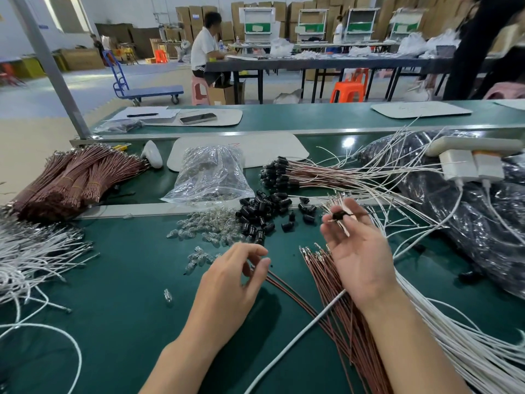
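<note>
The right grip (pixel 360 260) was raised palm-up over the middle of the bench (pixel 113 280), its thumb and fingertips pinching a small black socket (pixel 339 215). A white wire (pixel 298 328) trailed from under the wrist toward the near edge. The left grip (pixel 230 282) sat low beside it, fingers curled, pinching the ends of a few brown wires (pixel 287 291) lying on the bench. Loose sockets (pixel 261 214) and clear glass bulbs (pixel 199 228) lay scattered just beyond both grips, toward the far edge.
</note>
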`<state>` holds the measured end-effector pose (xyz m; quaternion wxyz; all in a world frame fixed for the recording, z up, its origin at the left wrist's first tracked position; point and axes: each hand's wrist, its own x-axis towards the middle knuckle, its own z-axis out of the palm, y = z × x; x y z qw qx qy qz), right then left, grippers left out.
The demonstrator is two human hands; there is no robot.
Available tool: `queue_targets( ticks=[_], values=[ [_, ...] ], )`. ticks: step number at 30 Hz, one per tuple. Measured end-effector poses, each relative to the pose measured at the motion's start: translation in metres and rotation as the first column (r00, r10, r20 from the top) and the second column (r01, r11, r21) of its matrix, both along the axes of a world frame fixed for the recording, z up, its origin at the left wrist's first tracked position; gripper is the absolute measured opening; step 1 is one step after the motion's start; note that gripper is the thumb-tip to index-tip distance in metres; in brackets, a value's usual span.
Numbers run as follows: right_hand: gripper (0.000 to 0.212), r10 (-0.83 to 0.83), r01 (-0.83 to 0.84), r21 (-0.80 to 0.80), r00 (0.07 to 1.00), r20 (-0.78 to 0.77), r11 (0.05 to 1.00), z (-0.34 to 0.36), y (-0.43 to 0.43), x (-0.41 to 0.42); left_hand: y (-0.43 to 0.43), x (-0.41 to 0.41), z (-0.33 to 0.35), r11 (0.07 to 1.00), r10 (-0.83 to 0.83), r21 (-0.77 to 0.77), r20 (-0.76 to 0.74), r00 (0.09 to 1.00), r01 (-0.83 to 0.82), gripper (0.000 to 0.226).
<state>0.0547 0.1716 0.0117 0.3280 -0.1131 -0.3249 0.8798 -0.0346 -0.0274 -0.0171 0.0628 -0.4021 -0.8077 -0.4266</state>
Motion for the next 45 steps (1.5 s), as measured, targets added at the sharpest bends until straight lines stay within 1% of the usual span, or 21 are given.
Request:
queue_targets(
  ticks=[2,5,9,14,21,23,25,29,31,36,40,43,45],
  values=[
    [0.034,-0.042,0.042,-0.005,0.999,0.015,0.999,0.0,0.006,0.004,0.001,0.001,0.001,0.999,-0.014,-0.05,-0.041,0.999,0.012,0.016],
    [0.036,-0.065,0.065,0.012,0.997,0.043,0.998,-0.002,0.009,0.006,0.002,0.001,0.0,0.994,0.002,-0.106,-0.096,0.995,-0.013,0.013],
    [0.038,-0.065,0.062,0.042,0.994,0.091,0.997,-0.004,0.007,0.003,0.001,-0.002,-0.002,0.99,0.021,-0.139,-0.107,0.994,-0.036,0.011],
    [0.038,-0.064,0.056,0.075,0.992,0.113,0.996,-0.005,0.005,0.001,0.002,-0.002,-0.005,0.974,-0.054,-0.225,-0.131,0.99,0.023,0.01],
    [0.038,-0.088,0.077,0.097,0.989,0.117,0.992,-0.003,0.004,0.002,0.001,-0.002,-0.006,0.972,-0.103,-0.22,-0.097,0.99,0.079,0.013],
    [0.037,-0.152,0.14,0.11,0.983,0.1,0.984,-0.001,0.004,0.003,0.001,-0.002,-0.007,0.975,-0.104,-0.203,-0.08,0.991,0.086,0.015],
    [0.036,-0.254,0.244,0.118,0.964,0.082,0.963,0.001,0.007,0.005,0.001,-0.003,-0.007,0.978,-0.093,-0.191,-0.072,0.993,0.077,0.016],
    [0.036,-0.46,0.447,0.122,0.881,0.11,0.886,0.003,0.012,0.011,0.0,-0.004,-0.008,0.981,-0.068,-0.184,-0.053,0.996,0.057,0.018],
    [0.036,-0.524,0.511,0.122,0.842,0.129,0.851,0.003,0.012,0.011,0.0,-0.004,-0.009,0.982,-0.063,-0.183,-0.049,0.997,0.053,0.018],
    [0.037,-0.566,0.548,0.154,0.813,0.135,0.823,0.003,0.011,0.009,0.001,-0.004,-0.008,0.983,-0.051,-0.179,-0.044,0.998,0.042,0.018],
    [0.037,-0.589,0.573,0.142,0.797,0.131,0.807,0.002,0.012,0.009,0.0,-0.003,-0.007,0.987,-0.032,-0.159,-0.032,0.999,0.027,0.018],
    [0.034,-0.638,0.624,0.132,0.759,0.132,0.77,0.003,0.014,0.009,0.003,0.002,-0.002,0.995,-0.014,-0.094,0.014,1.0,0.016,0.018],
    [0.03,-0.684,0.673,0.121,0.718,0.13,0.73,0.004,0.017,0.01,0.016,0.006,0.006,0.997,-0.03,-0.065,0.046,0.999,0.033,0.018]
  ],
)
